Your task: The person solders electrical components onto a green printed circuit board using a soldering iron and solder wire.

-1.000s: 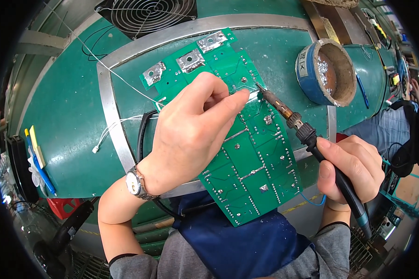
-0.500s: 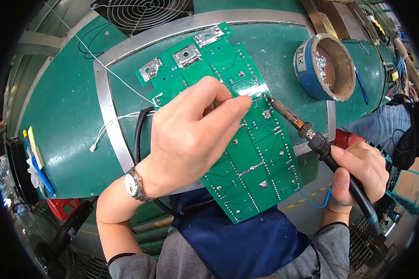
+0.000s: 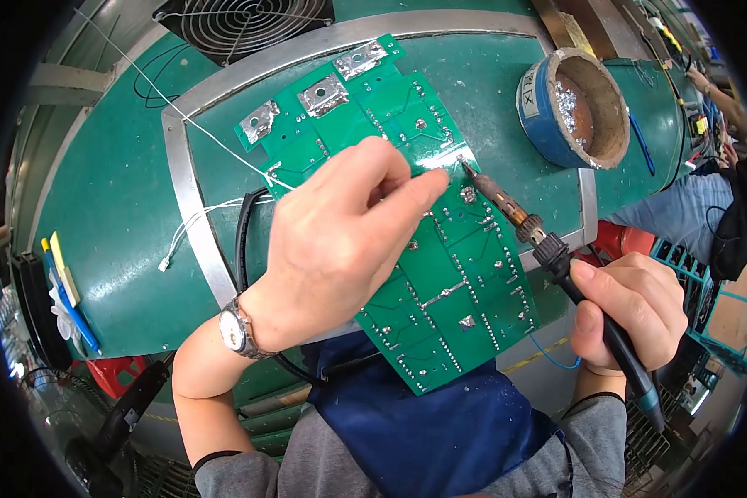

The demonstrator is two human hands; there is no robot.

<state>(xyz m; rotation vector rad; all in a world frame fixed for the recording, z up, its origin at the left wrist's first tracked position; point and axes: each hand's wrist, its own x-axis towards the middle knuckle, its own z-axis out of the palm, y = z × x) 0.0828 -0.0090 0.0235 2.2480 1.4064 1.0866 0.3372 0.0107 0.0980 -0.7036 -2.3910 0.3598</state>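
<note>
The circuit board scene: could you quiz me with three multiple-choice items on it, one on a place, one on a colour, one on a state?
1. Where does the soldering iron tip rest?
A. in the round pot
B. on the circuit board
C. on the fan grille

2. What colour is the circuit board?
A. green
B. red
C. white

3. How does the right hand stand?
A. open, empty
B. flat on the table
C. closed round the iron's handle

Answers: B, the tip touches the board beside the left hand fingertips; A, its surface is green; C, the fingers wrap the black handle.

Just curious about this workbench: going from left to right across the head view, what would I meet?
Blue and yellow tools → wristwatch → left hand → soldering iron → right hand → seated person's blue trouser leg.
</note>
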